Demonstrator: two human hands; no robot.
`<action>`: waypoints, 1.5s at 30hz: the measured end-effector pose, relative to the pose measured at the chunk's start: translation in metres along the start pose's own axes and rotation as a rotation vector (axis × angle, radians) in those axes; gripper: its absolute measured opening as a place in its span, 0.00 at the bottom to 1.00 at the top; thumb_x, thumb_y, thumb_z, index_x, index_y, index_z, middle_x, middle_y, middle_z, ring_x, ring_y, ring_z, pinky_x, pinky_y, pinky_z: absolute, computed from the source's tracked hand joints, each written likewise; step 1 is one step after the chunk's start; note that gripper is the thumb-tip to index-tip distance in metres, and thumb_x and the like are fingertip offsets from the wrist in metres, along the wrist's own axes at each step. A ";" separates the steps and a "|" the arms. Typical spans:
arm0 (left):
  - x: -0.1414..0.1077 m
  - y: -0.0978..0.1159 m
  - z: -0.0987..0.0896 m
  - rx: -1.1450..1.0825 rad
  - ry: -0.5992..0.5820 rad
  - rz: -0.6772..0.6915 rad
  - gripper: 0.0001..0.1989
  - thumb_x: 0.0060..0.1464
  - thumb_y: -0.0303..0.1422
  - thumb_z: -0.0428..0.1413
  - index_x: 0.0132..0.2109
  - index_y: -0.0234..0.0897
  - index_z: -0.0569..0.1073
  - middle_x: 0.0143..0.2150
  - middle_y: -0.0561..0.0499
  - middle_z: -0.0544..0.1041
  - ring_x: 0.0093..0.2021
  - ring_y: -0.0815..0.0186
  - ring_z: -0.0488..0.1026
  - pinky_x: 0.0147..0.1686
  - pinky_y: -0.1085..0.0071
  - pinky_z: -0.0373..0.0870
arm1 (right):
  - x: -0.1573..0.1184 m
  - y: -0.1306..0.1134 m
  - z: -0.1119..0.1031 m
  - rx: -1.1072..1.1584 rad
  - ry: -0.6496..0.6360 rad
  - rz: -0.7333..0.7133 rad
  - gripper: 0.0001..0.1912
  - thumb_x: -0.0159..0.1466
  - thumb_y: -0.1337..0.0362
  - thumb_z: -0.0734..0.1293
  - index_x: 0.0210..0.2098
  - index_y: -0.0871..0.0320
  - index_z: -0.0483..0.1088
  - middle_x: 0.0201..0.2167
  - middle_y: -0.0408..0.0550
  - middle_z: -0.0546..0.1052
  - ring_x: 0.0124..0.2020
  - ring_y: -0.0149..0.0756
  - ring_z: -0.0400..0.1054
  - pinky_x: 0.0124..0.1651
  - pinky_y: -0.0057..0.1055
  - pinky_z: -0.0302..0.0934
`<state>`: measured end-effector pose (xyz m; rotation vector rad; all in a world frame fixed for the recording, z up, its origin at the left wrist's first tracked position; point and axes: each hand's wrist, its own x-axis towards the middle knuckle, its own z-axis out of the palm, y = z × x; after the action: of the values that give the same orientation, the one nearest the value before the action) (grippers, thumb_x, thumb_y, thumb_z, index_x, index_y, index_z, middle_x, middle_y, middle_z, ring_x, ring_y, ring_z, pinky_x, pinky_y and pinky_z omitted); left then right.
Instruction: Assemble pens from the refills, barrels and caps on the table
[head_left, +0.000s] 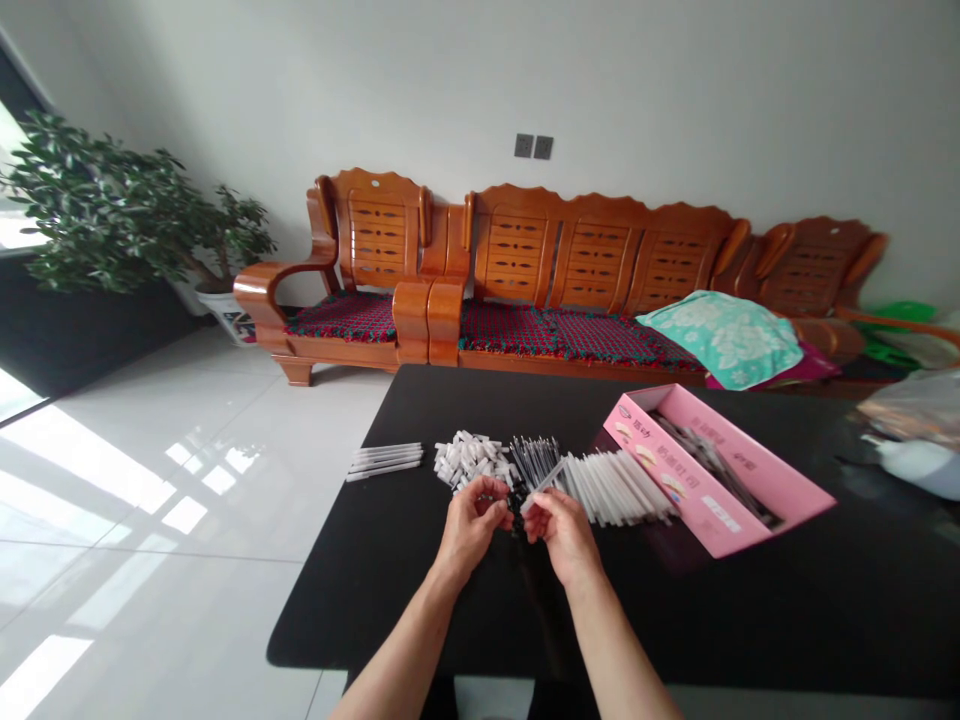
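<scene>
Right hand (pixel 562 532) holds one tube (pixel 547 480) (one box (pixel 682 490) nearby).

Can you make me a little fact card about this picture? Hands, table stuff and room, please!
left hand: fingertips close together; can't tell if they hold anything
right hand: pinching a slanted translucent pen barrel
table: black
on it, left to right: white pens, short white pieces, dark pen refills, a row of translucent barrels, pink box
in the box: thin dark sticks
room: carved wooden sofa, leafy potted plant
</scene>
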<state>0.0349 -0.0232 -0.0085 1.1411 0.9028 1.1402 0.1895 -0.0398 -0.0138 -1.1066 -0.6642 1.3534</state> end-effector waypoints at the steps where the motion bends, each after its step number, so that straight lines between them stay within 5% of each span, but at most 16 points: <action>1: 0.001 -0.001 -0.004 0.008 0.024 0.006 0.13 0.49 0.37 0.60 0.39 0.34 0.71 0.27 0.53 0.74 0.26 0.68 0.73 0.29 0.73 0.71 | 0.001 0.000 -0.004 0.039 -0.016 0.009 0.09 0.51 0.60 0.72 0.24 0.60 0.73 0.17 0.45 0.76 0.16 0.30 0.66 0.16 0.24 0.59; 7: 0.007 -0.010 -0.029 0.351 0.193 0.014 0.08 0.53 0.34 0.56 0.37 0.35 0.75 0.22 0.54 0.72 0.23 0.68 0.71 0.25 0.75 0.67 | 0.002 -0.003 -0.026 0.126 0.030 -0.056 0.07 0.52 0.62 0.71 0.23 0.60 0.73 0.18 0.44 0.75 0.16 0.30 0.66 0.16 0.25 0.58; 12: 0.002 -0.023 -0.019 0.823 -0.019 0.165 0.06 0.53 0.27 0.57 0.35 0.38 0.79 0.35 0.49 0.78 0.36 0.64 0.75 0.41 0.71 0.68 | 0.003 -0.003 -0.034 0.123 0.062 -0.049 0.08 0.52 0.62 0.71 0.22 0.60 0.73 0.17 0.45 0.75 0.16 0.30 0.65 0.16 0.25 0.57; 16: 0.000 -0.035 -0.009 1.019 -0.109 0.157 0.08 0.54 0.26 0.57 0.39 0.40 0.78 0.39 0.49 0.77 0.39 0.64 0.74 0.41 0.71 0.66 | 0.002 -0.004 -0.034 0.133 0.056 -0.042 0.08 0.53 0.63 0.72 0.22 0.60 0.73 0.17 0.45 0.75 0.16 0.30 0.65 0.17 0.24 0.58; 27: 0.000 -0.043 -0.014 1.036 -0.076 0.197 0.08 0.57 0.24 0.51 0.34 0.37 0.75 0.33 0.50 0.75 0.34 0.66 0.73 0.37 0.73 0.64 | 0.000 -0.004 -0.026 0.192 0.048 -0.023 0.08 0.51 0.62 0.74 0.26 0.60 0.75 0.23 0.50 0.80 0.23 0.36 0.74 0.21 0.26 0.66; 32: -0.001 -0.042 -0.010 1.089 -0.113 0.206 0.07 0.56 0.26 0.54 0.41 0.39 0.75 0.37 0.50 0.76 0.37 0.65 0.74 0.36 0.73 0.63 | 0.000 -0.003 -0.021 0.189 0.032 -0.016 0.08 0.50 0.62 0.75 0.24 0.61 0.75 0.23 0.50 0.80 0.22 0.35 0.74 0.21 0.25 0.67; 45: 0.001 -0.038 -0.004 1.193 -0.191 0.199 0.03 0.56 0.30 0.56 0.39 0.40 0.73 0.38 0.51 0.75 0.37 0.65 0.73 0.33 0.73 0.61 | 0.000 -0.004 -0.018 0.251 0.074 0.035 0.13 0.45 0.66 0.77 0.30 0.61 0.77 0.22 0.50 0.80 0.21 0.34 0.74 0.22 0.25 0.69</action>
<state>0.0389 -0.0221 -0.0462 2.2873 1.3778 0.5477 0.2075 -0.0431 -0.0169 -0.9640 -0.4096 1.3767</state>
